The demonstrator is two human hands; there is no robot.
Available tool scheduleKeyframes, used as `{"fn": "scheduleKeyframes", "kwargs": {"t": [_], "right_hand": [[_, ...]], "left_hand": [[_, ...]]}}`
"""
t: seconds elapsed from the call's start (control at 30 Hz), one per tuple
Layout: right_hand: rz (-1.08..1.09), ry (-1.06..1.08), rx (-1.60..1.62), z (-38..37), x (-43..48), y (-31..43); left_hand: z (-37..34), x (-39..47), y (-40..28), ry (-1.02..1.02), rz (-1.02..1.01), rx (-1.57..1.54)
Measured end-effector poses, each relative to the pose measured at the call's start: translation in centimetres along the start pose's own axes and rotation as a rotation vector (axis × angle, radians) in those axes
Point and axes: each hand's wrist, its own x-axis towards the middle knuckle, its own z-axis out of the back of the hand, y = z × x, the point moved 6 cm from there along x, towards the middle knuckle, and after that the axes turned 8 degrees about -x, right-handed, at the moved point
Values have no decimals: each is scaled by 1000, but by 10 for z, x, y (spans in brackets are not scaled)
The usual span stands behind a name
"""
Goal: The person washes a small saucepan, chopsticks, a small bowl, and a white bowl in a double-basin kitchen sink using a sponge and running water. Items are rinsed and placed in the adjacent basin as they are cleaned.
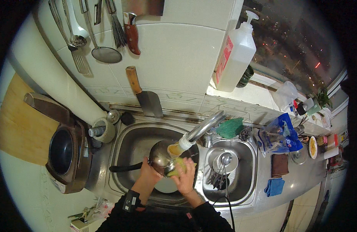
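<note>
Under the faucet (206, 126), my left hand (149, 175) grips a round-bottomed metal pan or scoop (160, 153) near the base of its black handle (126, 168). My right hand (185, 175) presses a yellow-green sponge or cloth (178, 169) against the pan's shiny outside. Both hands are over the larger steel basin (132, 142). Below them a pale round dish (166, 185) is partly visible in that basin. Another dark pan-like thing sits behind, mostly hidden by the faucet and the metal pan.
The smaller basin (248, 179) holds a white bowl (233, 165), a ladle (226, 159) and dark utensils. A rice cooker (69, 156) with raised lid stands left, beside a stone mortar (105, 130). A cleaver (149, 103) leans behind. Cloths (274, 187) lie on the right counter.
</note>
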Motion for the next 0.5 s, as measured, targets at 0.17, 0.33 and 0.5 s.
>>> {"fn": "scheduleKeyframes", "kwargs": {"t": [0.17, 0.33, 0.5], "right_hand": [[225, 215, -45, -29, -10, 1], [-350, 173, 604, -49, -10, -58], [-1148, 571, 1408, -88, -46, -85]], "left_hand": [[13, -14, -20, -165, -308, 238], [12, -33, -39, -121, -338, 580], [14, -23, -41, -35, -181, 859]]}}
